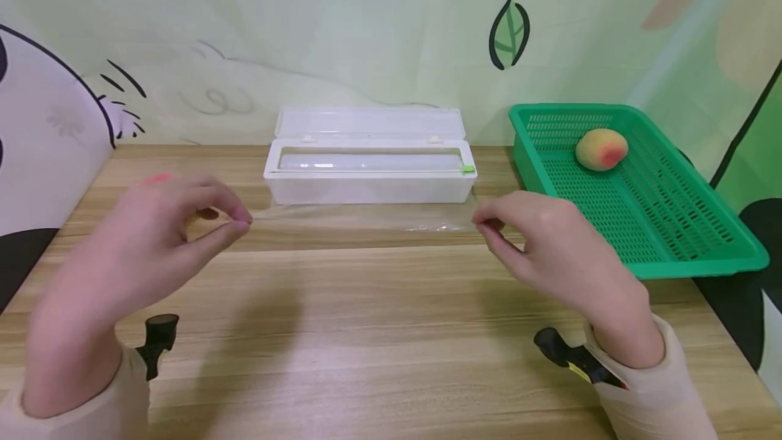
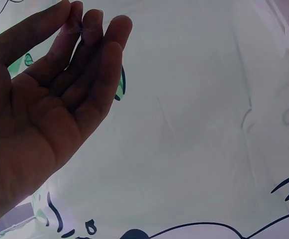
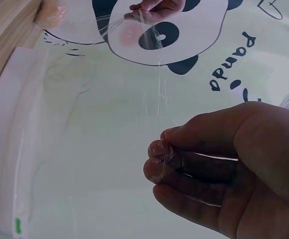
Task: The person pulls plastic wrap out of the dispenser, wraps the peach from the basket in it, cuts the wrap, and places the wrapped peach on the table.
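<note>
A sheet of clear cling film (image 1: 360,218) is stretched between both hands above the wooden table. My left hand (image 1: 165,243) pinches its left end between thumb and index finger; the same hand (image 2: 49,99) fills the upper left of the left wrist view. At the right end, my right hand (image 1: 552,250) pinches the film, which shows crinkled over its fingertips (image 3: 159,152) in the right wrist view. Just behind the film stands a white cling film dispenser (image 1: 369,189), lid up, with the roll (image 1: 369,162) inside and a green slider (image 1: 467,169) at its right front.
At the right is a green plastic basket (image 1: 666,216) holding one peach (image 1: 601,149). Another peach-coloured round thing (image 3: 52,12) is mostly hidden behind my left hand in the head view. A printed cloth (image 1: 379,32) hangs behind the table.
</note>
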`<act>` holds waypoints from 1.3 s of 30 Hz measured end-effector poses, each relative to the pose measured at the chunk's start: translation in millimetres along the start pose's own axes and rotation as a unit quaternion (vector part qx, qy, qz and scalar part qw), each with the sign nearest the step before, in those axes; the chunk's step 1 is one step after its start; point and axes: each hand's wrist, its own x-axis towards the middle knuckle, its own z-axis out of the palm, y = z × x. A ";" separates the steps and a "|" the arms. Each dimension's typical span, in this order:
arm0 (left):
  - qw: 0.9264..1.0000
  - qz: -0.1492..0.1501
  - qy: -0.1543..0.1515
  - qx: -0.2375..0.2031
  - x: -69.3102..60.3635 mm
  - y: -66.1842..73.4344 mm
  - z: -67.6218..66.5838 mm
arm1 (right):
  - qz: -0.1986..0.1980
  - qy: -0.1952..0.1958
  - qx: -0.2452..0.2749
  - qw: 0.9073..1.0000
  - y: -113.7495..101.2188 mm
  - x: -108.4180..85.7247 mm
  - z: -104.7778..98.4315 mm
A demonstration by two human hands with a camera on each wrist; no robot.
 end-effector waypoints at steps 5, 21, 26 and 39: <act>0.998 0.011 -0.054 -0.009 3.3 -2.7 7.9 | 0.003 -0.035 -0.002 0.999 4.0 -5.8 5.9; 0.982 0.007 -0.184 -0.039 22.8 -27.4 38.5 | 0.038 -0.139 0.022 0.989 19.4 -0.5 38.5; 0.977 -0.006 -0.210 -0.049 27.8 -36.3 48.0 | 0.065 -0.172 0.020 0.983 28.6 1.2 50.6; 0.944 -0.032 -0.319 -0.079 32.2 -57.3 68.3 | 0.071 -0.257 0.029 0.963 42.0 -0.7 76.8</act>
